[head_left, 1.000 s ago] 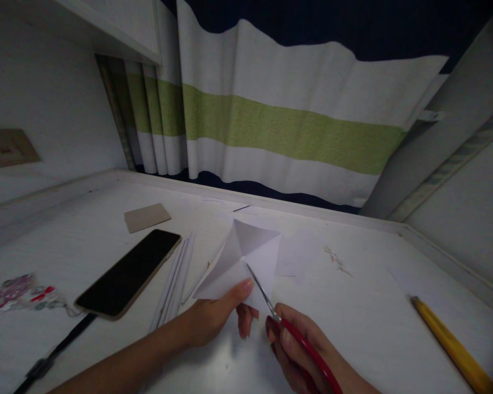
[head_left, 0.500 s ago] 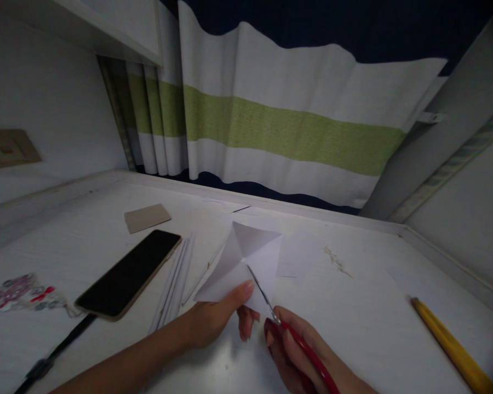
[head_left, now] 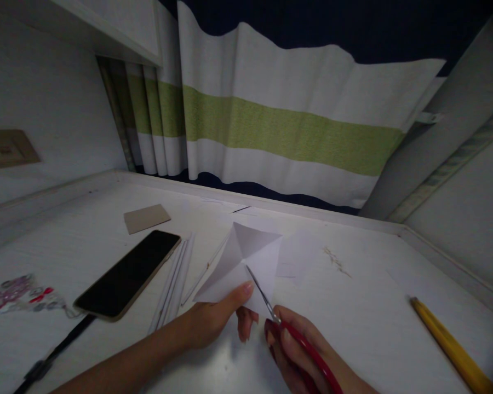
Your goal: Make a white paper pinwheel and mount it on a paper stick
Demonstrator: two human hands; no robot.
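Observation:
A creased square of white paper (head_left: 257, 246) is raised above the table, pinched at its near edge by my left hand (head_left: 225, 312), thumb on top and fingers beneath. My right hand (head_left: 299, 339) grips a pair of scissors with red handles (head_left: 312, 350). The upper blade lies over the paper and its tip reaches close to the middle, where the creases meet. The lower blade is hidden behind the paper.
On the white table (head_left: 365, 328) to the left lie a phone (head_left: 127, 273) with a charm strap (head_left: 24, 293), folded paper strips (head_left: 172, 284) and a beige card (head_left: 147, 218). Flat paper (head_left: 299, 257) and thin brown bits (head_left: 334, 261) lie right, beyond them a yellow object (head_left: 452, 345).
The red scissor handles have spread slightly apart in my right hand. The paper and my left hand have barely moved.

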